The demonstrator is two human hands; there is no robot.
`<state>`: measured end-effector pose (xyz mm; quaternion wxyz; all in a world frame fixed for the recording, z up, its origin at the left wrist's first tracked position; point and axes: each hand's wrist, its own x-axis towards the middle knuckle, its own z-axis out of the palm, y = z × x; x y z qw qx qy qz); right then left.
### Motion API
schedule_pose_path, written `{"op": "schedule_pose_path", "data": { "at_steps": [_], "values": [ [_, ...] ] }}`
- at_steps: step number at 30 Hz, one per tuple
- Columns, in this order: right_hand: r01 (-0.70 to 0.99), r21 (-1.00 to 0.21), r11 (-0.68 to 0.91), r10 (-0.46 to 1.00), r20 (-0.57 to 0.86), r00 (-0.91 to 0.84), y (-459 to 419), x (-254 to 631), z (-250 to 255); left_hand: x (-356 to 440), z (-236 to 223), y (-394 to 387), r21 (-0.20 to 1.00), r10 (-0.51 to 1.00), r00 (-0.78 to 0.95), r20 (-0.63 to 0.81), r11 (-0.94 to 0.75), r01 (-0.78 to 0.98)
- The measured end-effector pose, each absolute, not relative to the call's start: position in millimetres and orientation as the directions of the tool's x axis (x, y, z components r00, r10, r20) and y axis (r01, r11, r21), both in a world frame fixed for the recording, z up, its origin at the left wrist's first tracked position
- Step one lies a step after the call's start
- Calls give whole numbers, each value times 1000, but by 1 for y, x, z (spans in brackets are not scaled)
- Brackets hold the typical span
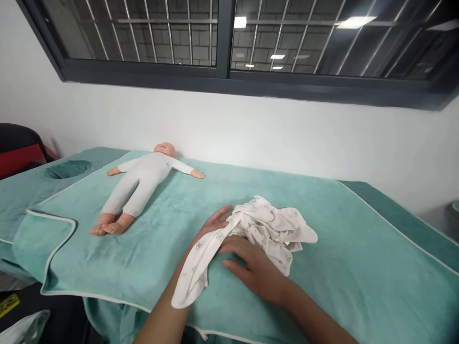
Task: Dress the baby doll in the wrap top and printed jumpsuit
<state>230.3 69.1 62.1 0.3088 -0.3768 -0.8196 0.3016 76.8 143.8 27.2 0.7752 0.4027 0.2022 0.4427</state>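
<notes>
A crumpled white baby garment (272,227) with a faint print lies on the teal towel (351,267). One part of it hangs over my left forearm. My left hand (214,222) lies flat at the garment's left edge with its fingers stretched out, partly covered by the cloth. My right hand (255,268) rests palm down on the near edge of the garment, fingers straight and pointing left. A baby doll (141,184) in a white bodysuit lies on its back at the far left of the towel, arms spread, well away from both hands.
The towel has white piping and covers a padded table with a face hole (68,168) at the left. A white wall and a dark-framed window (229,43) stand behind. A red and black chair (19,150) is at far left.
</notes>
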Motion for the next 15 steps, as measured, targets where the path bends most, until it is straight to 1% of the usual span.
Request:
{"op": "schedule_pose_path", "data": {
  "at_steps": [2, 4, 5, 6, 9, 11, 13, 15],
  "values": [
    [575, -614, 540, 841, 406, -356, 73, 253, 55, 80, 15, 153, 792, 862, 507, 21, 295, -534],
    [726, -475, 498, 813, 547, -200, 81, 278, 48, 82, 4, 161, 789, 869, 495, 2, 303, -534],
    [785, -414, 460, 796, 585, -158, 86, 291, 44, 82, 0, 164, 786, 869, 495, -6, 310, -535],
    [831, -372, 413, 794, 594, -129, 91, 303, 41, 82, -2, 165, 780, 869, 495, -13, 319, -539],
    [899, -351, 260, 867, 495, -58, 104, 333, 36, 80, -1, 165, 754, 878, 477, -41, 341, -562],
    [919, -347, 188, 897, 441, -16, 109, 348, 39, 78, 1, 163, 733, 897, 436, -76, 347, -585],
    [938, -310, 154, 872, 490, 19, 112, 358, 50, 76, 1, 162, 702, 921, 378, -96, 332, -629],
    [955, -262, 142, 778, 626, 57, 112, 365, 68, 73, -3, 164, 685, 938, 335, -94, 305, -661]
  ]
}}
